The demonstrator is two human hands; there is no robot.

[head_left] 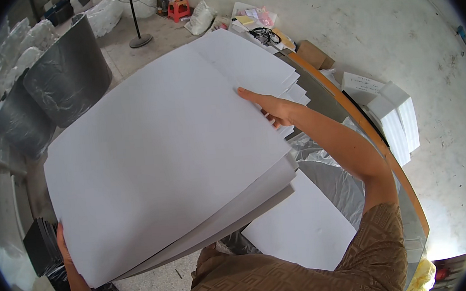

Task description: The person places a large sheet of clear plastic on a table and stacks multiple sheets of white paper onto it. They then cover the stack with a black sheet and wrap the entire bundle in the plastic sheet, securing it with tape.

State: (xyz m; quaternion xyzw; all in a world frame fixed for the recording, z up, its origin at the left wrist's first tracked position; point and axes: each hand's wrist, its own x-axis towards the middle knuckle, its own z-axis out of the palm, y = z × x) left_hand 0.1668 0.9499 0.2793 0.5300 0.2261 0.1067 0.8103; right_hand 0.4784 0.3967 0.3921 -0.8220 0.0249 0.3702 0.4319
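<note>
While the right hand [277, 107] pinches the far right edge of a loose stack of large, flat white rectangular sheets [160, 147], thumb on top and fingers curled below, the left hand [62, 244] bears against the opposite edge; its fingers are mostly hidden, so I cannot tell whether this grip closes too. The held stack spans the space before the person's body, its near edges fanned apart. The step in hand looks like supporting and steering these sheets; the next move would call for level, matched hands so the layers do not slide. At least three layers show, but the full count cannot be told.

Just beyond the right hand lies one uneven pile of white sheets [253, 59], uncountable; nearer the body, one separate white sheet face [305, 222] shows beside crumpled clear plastic film [337, 177] on the orange-edged table [346, 98]. Farther off stand two curved grey panels [66, 74], one red plastic stool [178, 8] and one black pedestal fan [140, 41].
</note>
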